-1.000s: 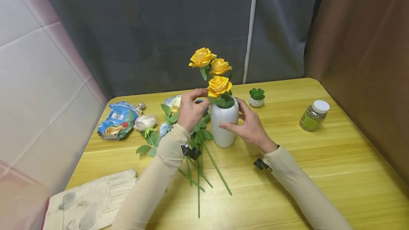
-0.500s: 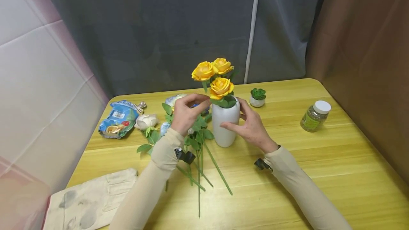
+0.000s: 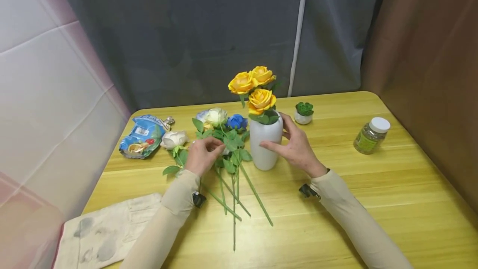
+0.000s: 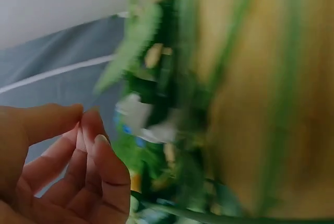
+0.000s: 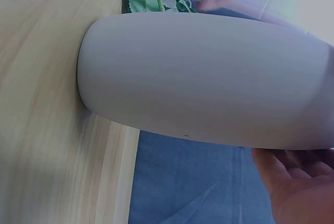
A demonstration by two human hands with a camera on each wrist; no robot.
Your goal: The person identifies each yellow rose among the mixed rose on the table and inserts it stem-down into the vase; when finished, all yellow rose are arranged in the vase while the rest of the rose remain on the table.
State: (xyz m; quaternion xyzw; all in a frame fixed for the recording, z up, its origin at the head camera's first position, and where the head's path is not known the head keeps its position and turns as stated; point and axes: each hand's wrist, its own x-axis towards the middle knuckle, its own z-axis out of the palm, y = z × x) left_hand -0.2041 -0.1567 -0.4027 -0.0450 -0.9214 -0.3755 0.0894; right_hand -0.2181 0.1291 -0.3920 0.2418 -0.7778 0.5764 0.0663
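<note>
Right hand (image 3: 298, 148) was curled round the vase (image 3: 264, 146), which stood upright between both hands, smooth, plain white and kinda plump, with three ruffled yellow roses (image 3: 261, 101) poking out the top. Left hand (image 3: 201, 157) had thumb and fingertips pressed together, over by the loose flowers (image 3: 233, 139).

Smooth white vase (image 3: 266, 148): we see it upright, rounded at the shoulder, narrowing toward the base.
Three yellow-orange roses (image 3: 261, 101): we find them standing in the vase, open blooms clustered above its mouth.
Loose cream and blue flowers with green stems (image 3: 233, 140): we record them lying just left of the vase, stems crossing.
</note>
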